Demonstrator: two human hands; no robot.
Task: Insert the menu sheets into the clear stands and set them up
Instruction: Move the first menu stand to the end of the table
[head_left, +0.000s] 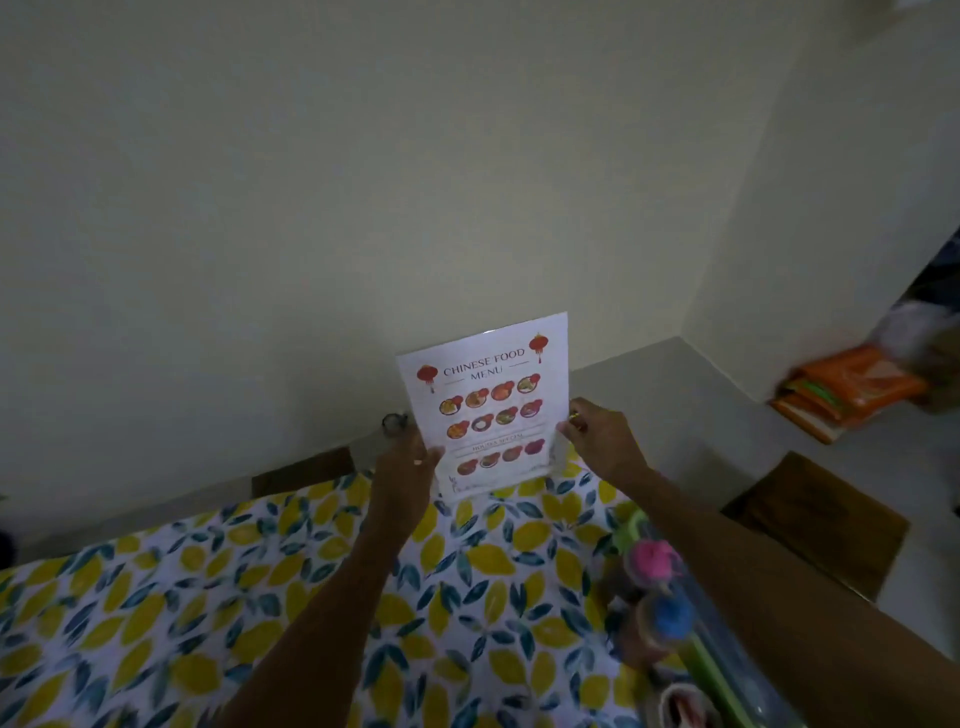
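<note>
A white menu sheet (488, 405) headed "Chinese Food Menu", with red lanterns and dish pictures, stands upright at the far edge of the table inside a clear stand (556, 457), whose edges barely show. My left hand (405, 462) grips its lower left edge. Holding the right edge at mid height is my right hand (602, 436). The sheet leans slightly to the left, its foot near the tablecloth.
The table carries a lemon-and-leaf patterned cloth (218, 613). At the right edge stand bottles with pink (652, 558) and blue (670, 618) caps in a green-rimmed tray. Orange packets (852, 389) lie on a ledge at the right. A plain wall rises close behind.
</note>
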